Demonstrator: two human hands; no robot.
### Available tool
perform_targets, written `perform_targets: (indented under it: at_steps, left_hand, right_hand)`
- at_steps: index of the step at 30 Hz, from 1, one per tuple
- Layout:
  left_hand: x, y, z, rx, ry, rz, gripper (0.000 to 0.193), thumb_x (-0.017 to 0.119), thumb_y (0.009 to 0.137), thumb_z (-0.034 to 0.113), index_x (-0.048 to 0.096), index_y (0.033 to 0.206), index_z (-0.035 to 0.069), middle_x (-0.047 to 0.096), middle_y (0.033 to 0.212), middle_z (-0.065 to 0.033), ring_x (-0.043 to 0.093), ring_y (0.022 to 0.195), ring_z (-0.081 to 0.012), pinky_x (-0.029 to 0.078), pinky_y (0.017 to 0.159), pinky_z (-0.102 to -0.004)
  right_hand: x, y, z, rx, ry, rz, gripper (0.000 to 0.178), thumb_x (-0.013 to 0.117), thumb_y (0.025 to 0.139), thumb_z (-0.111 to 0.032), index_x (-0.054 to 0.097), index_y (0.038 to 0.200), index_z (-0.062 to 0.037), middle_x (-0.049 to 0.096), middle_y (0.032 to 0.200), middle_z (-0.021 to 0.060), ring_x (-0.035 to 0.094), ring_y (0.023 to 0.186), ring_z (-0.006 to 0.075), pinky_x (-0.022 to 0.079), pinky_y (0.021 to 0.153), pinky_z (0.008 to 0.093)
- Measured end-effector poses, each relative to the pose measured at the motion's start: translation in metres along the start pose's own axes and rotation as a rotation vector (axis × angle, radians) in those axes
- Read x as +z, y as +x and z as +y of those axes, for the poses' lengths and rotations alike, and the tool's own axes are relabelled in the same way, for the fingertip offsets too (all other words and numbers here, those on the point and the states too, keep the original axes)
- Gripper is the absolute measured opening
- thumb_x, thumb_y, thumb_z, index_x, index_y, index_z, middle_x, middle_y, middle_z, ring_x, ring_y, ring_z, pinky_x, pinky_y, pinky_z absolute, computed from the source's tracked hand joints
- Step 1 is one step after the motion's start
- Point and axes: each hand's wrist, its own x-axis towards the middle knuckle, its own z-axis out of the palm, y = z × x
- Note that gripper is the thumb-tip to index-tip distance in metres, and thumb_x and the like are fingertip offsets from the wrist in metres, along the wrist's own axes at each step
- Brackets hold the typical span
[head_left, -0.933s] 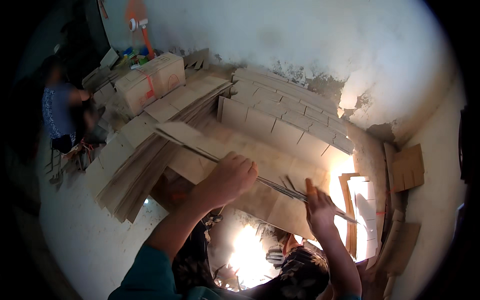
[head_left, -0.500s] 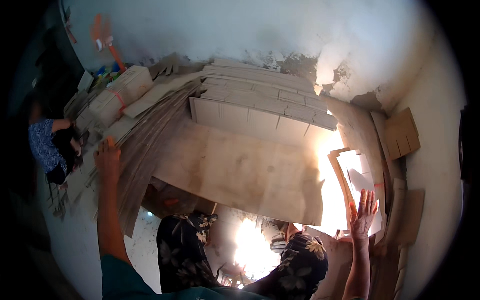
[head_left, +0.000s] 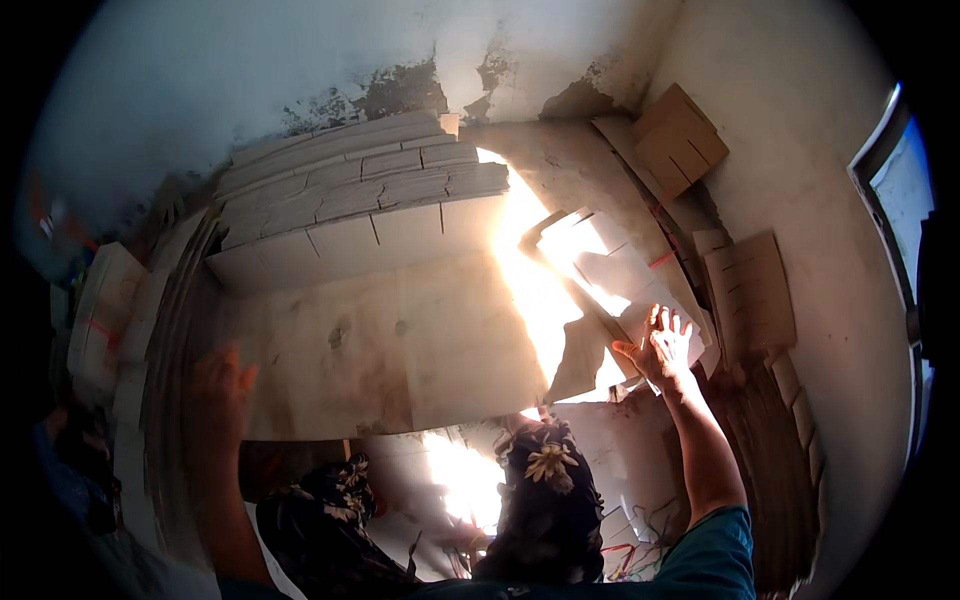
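My right hand [head_left: 662, 350] is open, fingers spread, at the near end of a small pile of pale slotted cardboard sheets [head_left: 610, 262] on the right of the low board. Its thumb points left and nothing is gripped in it. My left hand [head_left: 224, 388] is dim and slightly blurred over the left edge of the bare brown board [head_left: 380, 340], its fingers apart and holding nothing I can see. Along the board's far side lies a long stack of slotted cardboard strips [head_left: 350, 190]. Bright sunlight crosses the board between that stack and the small pile.
Brown slotted cardboard pieces [head_left: 750, 295] lean by the right wall, with more stacked sheets [head_left: 765, 450] below. A tied carton bundle [head_left: 105, 315] stands at far left; a person in blue [head_left: 75, 465] sits near it. My knees [head_left: 545, 480] are under the board's front edge. A window [head_left: 900, 200] shows at right.
The view has swung right, so the board and stacks appear further left. My left hand has left the long sheets at the left for the board's edge. My right hand stays by the small pile.
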Motion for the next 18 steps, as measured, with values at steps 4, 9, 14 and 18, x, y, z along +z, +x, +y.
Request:
perform_targets:
  at_steps: [4,9,14,18]
  left_hand:
    - [0.047,0.043,0.026,0.273,-0.151,0.103,0.040,0.074,0.080,0.011,0.057,0.114,-0.004,0.063,0.107,-0.0190,0.060,0.099,-0.0352,0.050,0.083,-0.0432]
    - [0.099,0.105,0.071,0.411,-0.323,0.197,0.052,0.079,0.070,0.010,0.056,0.116,-0.002,0.063,0.106,-0.0164,0.060,0.099,-0.0315,0.046,0.086,-0.0434]
    - [0.108,0.164,0.112,0.346,-0.406,0.137,0.069,0.080,0.070,0.014,0.048,0.128,-0.005,0.056,0.120,-0.0168,0.052,0.113,-0.0307,0.043,0.096,-0.0397]
    - [0.140,0.205,0.119,0.303,-0.326,0.206,0.071,0.081,0.068,0.016,0.049,0.127,-0.004,0.056,0.119,-0.0146,0.051,0.114,-0.0298,0.042,0.096,-0.0404]
  right_hand:
    - [0.027,-0.007,-0.013,-0.065,0.043,-0.059,0.065,0.066,0.084,-0.042,0.049,0.114,0.0129,0.056,0.100,0.0225,0.057,0.094,0.0319,0.047,0.079,0.0415]
    - [0.013,-0.003,-0.001,-0.347,0.138,0.026,0.036,0.074,0.079,-0.022,0.058,0.090,0.0085,0.061,0.074,0.0184,0.064,0.067,0.0316,0.050,0.057,0.0404]
    - [-0.010,0.009,0.035,-0.075,0.673,-0.035,0.022,0.076,0.075,-0.011,0.057,0.073,-0.0006,0.059,0.065,0.0190,0.060,0.057,0.0348,0.045,0.052,0.0394]
    - [-0.007,0.010,0.028,-0.225,0.130,0.231,0.023,0.074,0.075,-0.010,0.051,0.077,-0.0062,0.052,0.065,0.0109,0.057,0.058,0.0299,0.046,0.052,0.0371]
